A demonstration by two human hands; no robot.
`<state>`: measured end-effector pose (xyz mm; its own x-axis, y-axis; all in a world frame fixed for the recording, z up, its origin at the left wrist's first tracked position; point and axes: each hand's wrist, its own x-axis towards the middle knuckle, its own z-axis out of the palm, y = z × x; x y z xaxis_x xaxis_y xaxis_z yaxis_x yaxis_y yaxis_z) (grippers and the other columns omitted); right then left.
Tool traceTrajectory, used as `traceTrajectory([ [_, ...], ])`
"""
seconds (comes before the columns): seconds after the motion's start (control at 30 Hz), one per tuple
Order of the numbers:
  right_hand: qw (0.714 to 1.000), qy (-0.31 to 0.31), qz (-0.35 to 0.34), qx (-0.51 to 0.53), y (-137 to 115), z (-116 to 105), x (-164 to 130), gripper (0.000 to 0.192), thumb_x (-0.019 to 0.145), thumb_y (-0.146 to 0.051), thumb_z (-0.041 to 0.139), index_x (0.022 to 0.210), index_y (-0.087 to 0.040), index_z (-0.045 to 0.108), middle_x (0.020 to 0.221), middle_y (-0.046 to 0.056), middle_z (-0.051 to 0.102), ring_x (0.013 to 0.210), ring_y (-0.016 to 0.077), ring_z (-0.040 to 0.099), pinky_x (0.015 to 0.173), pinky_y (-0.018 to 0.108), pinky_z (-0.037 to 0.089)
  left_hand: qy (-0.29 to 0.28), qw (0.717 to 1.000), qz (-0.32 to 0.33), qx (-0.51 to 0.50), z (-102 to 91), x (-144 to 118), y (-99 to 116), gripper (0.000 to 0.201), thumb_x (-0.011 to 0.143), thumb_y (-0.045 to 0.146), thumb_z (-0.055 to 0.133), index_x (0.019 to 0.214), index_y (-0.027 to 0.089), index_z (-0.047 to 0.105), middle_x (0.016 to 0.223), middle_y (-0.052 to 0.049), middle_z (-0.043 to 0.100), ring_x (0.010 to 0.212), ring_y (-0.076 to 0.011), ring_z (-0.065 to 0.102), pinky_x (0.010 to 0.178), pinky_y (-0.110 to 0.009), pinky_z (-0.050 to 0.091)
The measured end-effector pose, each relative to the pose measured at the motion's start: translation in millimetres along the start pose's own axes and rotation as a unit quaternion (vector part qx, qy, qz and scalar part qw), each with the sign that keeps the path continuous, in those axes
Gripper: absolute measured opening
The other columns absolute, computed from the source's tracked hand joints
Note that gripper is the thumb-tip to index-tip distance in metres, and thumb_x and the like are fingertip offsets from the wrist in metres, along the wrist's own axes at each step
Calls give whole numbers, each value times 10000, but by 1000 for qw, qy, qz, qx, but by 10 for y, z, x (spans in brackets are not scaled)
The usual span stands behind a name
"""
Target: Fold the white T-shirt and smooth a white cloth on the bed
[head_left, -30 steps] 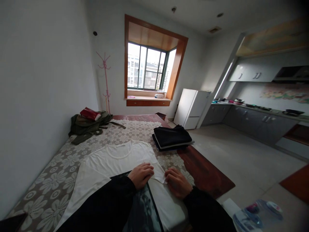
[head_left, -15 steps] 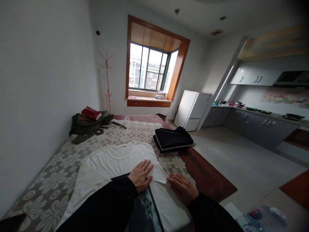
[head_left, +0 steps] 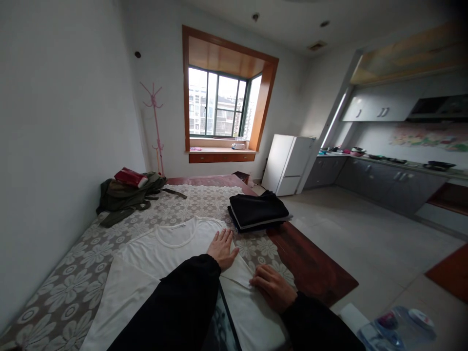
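A white T-shirt point(head_left: 146, 273) with a dark printed panel lies spread on a floral lace tablecloth, its round neckline facing away from me. My left hand point(head_left: 222, 248) rests flat near its right shoulder, fingers stretched out and pressing on the fabric. At the hem of the right sleeve, my right hand point(head_left: 274, 287) is closed, its curled fingertips pinching the cloth edge. My left forearm covers most of the dark print. Just beyond the shoulder sits a stack of folded dark clothes point(head_left: 259, 209).
On the tablecloth point(head_left: 58, 287) at the far left, a green backpack point(head_left: 124, 195) carries a red packet point(head_left: 130, 177). Reddish-brown tabletop point(head_left: 314, 263) shows along the right edge. A clear plastic bottle point(head_left: 398, 329) is low at the right. The wall borders the left side.
My left hand has slid a little away from me and to the right along the shirt's shoulder. My right hand stays at the sleeve hem. The view has shifted slightly.
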<state>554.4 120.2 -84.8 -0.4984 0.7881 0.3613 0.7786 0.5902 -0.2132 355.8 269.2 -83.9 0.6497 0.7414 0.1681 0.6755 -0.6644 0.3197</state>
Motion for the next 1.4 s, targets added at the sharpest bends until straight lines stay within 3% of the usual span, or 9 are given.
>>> traceTrajectory([
  [0.23,999,-33,-17,-7,-101,-200,49,241,955,-268,448,938,-259,688,895,75,660,920,235,592,928,446,456,6,1000,-4,-6,56,15,-68,811,935,593,295,1560,79,228,1644,-148,213,1533,-298,58,1238,-502,78],
  [0.37,996,-74,16,-54,-215,-245,346,202,929,-314,529,775,-235,633,857,57,647,867,226,583,927,429,426,43,998,-44,-33,91,28,-44,811,946,546,310,1566,45,157,1654,-178,132,1531,-313,16,1236,-514,71],
  [0.53,995,0,96,-18,-262,75,931,161,912,-123,437,919,-189,584,982,85,634,921,203,591,845,319,459,91,984,-118,-95,105,61,-103,676,970,351,323,1557,58,161,1642,-175,200,1532,-281,77,1242,-512,38],
  [0.63,991,10,130,-39,-199,288,1149,214,796,-45,482,931,-180,580,994,96,633,947,223,585,867,332,460,118,970,-177,-119,47,96,-233,593,994,244,202,1561,99,108,1621,-175,275,1515,-241,195,1231,-497,164],
  [0.83,987,27,123,-102,-50,634,1198,412,885,-261,507,1279,-157,571,1335,161,579,1228,309,510,1024,459,410,105,959,-209,-159,-93,39,-407,558,1023,299,137,1551,117,138,1562,-193,389,1451,-231,361,1146,-431,364],
  [0.97,990,-8,77,-116,86,876,1136,584,978,-369,370,1488,-86,406,1568,193,355,1458,329,281,1164,524,247,60,969,-176,-163,-239,-443,-534,653,992,512,277,1534,148,269,1586,-166,356,1477,-284,302,1181,-461,304],
  [1.13,989,-68,96,-90,238,887,1231,628,986,-448,341,1490,-81,414,1574,205,335,1462,336,287,1164,538,235,50,974,-219,-20,-752,-1423,-1032,851,947,609,311,1578,78,104,1649,-186,92,1520,-348,88,1212,-540,134],
  [1.27,988,-58,105,-95,239,774,1450,548,955,-487,426,1367,-153,561,1422,185,547,1333,336,470,1133,550,281,85,916,-370,130,-1059,-1970,-1473,764,962,500,303,1526,-14,256,1612,-256,213,1505,-378,162,1197,-548,171],
  [1.4,979,29,153,-132,286,996,1529,591,966,-426,398,1421,-59,490,1488,219,465,1392,341,403,1141,510,303,101,891,-408,172,-948,-2192,-1721,677,941,398,320,1480,-8,382,1568,-253,338,1482,-354,264,1181,-521,242],
])
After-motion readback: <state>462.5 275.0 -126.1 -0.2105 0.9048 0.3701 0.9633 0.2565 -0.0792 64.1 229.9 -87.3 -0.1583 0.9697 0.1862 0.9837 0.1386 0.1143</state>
